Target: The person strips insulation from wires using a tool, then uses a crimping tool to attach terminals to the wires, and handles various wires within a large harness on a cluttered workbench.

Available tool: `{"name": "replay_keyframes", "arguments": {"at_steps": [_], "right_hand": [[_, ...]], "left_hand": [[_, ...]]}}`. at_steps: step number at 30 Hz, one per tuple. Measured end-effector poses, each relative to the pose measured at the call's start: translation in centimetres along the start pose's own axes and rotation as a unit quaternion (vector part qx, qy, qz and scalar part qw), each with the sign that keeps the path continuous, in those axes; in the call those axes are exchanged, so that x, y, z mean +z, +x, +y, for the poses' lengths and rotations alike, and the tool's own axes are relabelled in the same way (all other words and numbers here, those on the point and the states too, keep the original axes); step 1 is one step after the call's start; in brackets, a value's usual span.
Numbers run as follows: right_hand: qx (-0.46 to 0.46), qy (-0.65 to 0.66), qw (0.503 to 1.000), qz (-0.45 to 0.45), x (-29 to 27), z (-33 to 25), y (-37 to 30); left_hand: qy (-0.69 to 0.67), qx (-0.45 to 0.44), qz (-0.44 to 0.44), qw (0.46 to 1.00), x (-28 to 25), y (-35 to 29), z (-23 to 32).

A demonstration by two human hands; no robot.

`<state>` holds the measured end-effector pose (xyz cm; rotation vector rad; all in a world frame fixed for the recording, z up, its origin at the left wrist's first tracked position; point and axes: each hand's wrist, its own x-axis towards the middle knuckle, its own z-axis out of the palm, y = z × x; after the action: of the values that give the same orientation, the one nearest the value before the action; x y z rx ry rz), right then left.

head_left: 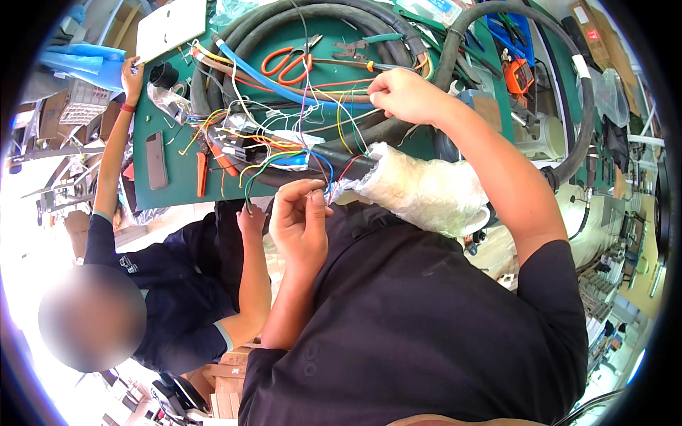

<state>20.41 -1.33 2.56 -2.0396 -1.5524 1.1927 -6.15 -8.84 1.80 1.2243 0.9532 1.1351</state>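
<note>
My left hand [302, 221] is closed in a pinch at the table's near edge, with thin coloured wires at its fingertips. A red wire [346, 169] and a blue wire [329, 167] run down to it from the cable end. Farther right, my right hand [408, 96] is raised over the cables, thumb and fingers pressed together; what they pinch is too small to make out. Between my hands lies a thick black cable [348, 160], its covering wrapped in clear film [426, 186]. Loose wires of several colours fan out to its left.
Coiled black cable [245, 35], orange-handled scissors [288, 65], pliers [359, 46] and a phone [156, 161] lie on the green mat [165, 197]. On the left, a co-worker's one hand [132, 84] touches a white board [170, 28]; the other [251, 219] is by green wires.
</note>
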Motion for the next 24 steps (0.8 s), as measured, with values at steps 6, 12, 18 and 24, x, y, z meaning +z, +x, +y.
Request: {"name": "replay_keyframes", "arguments": {"at_steps": [6, 12, 18, 24], "right_hand": [[0.107, -0.02, 0.986, -0.122, 2.2, -1.0, 3.2], [0.164, 0.022, 0.976, -0.139, 3.9, 0.3, 4.2], [0.183, 0.2, 0.956, -0.111, 4.9, 0.0, 3.3], [0.134, 0.239, 0.955, -0.111, 2.9, 0.0, -0.6]], "left_hand": [[-0.026, -0.021, 0.001, 0.999, -0.2, -0.1, 0.1], [-0.022, -0.031, 0.011, 0.999, -0.5, -0.4, -0.2], [-0.023, -0.039, 0.012, 0.999, -0.4, -0.2, -0.1], [-0.019, -0.043, 0.009, 0.999, -0.5, 0.2, -0.2]]}}
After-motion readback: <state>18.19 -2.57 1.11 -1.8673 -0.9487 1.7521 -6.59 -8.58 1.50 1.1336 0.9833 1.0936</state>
